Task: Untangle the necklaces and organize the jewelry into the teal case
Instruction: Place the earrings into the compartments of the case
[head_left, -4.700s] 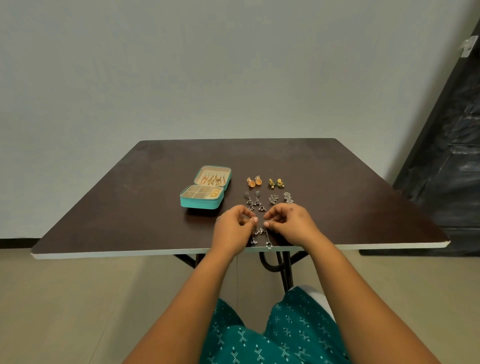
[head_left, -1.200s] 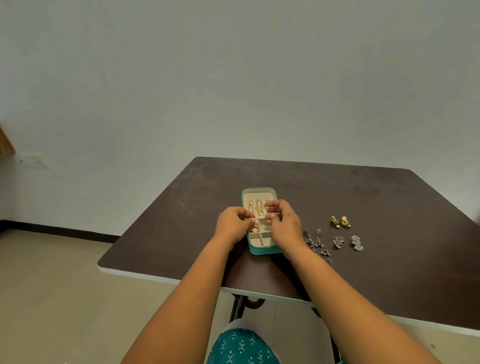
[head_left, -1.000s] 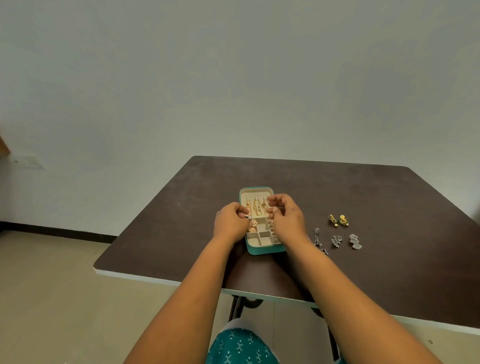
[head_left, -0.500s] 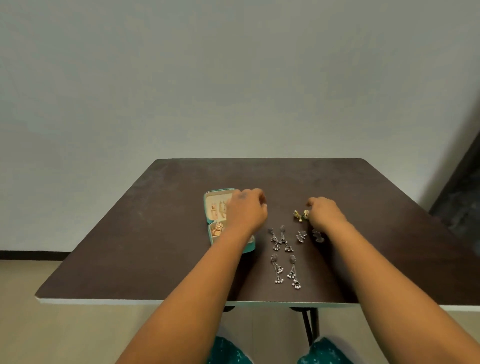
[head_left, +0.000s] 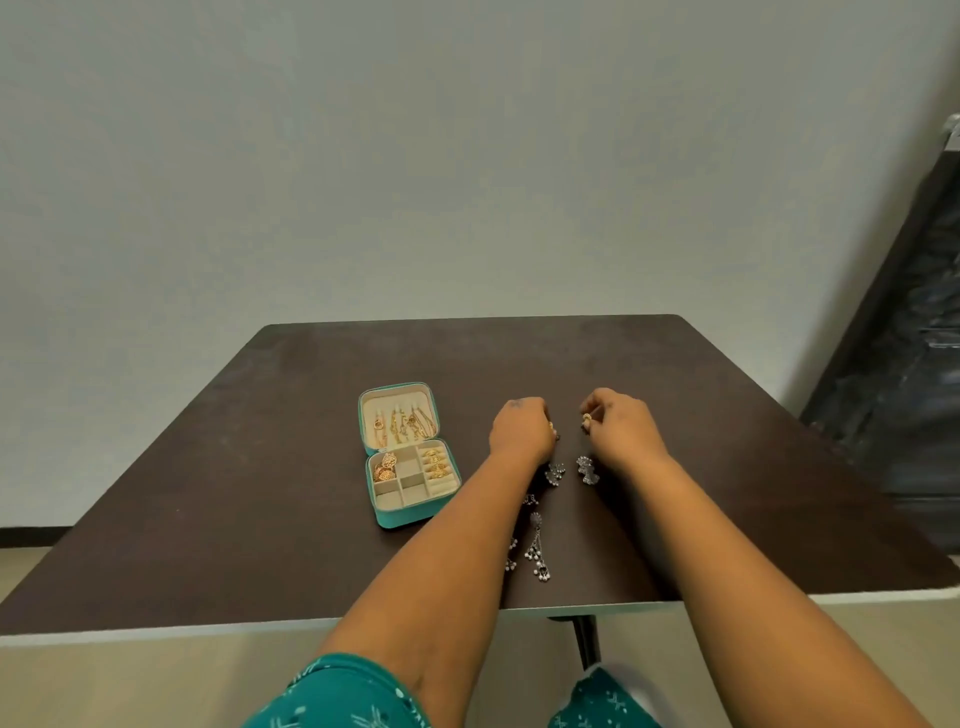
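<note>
Hands (head_left: 522, 428) (head_left: 621, 426) apparently pinching earrings; case (head_left: 408, 454) left.

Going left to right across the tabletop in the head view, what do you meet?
Teal case → left hand → small gold earring pinched by the right hand. The silver pieces nearer the table edge sit partly under the left forearm, so I leave them out.

We see the open teal case (head_left: 410, 457) on the dark table (head_left: 260, 509), gold pieces in its lid and tray. Right of the case, our left hand (head_left: 522, 431) and right hand (head_left: 621, 428) each pinch a small gold earring. Nearer us than the hands lie silver earrings (head_left: 585, 469) and a dangling pair (head_left: 537, 551).
</note>
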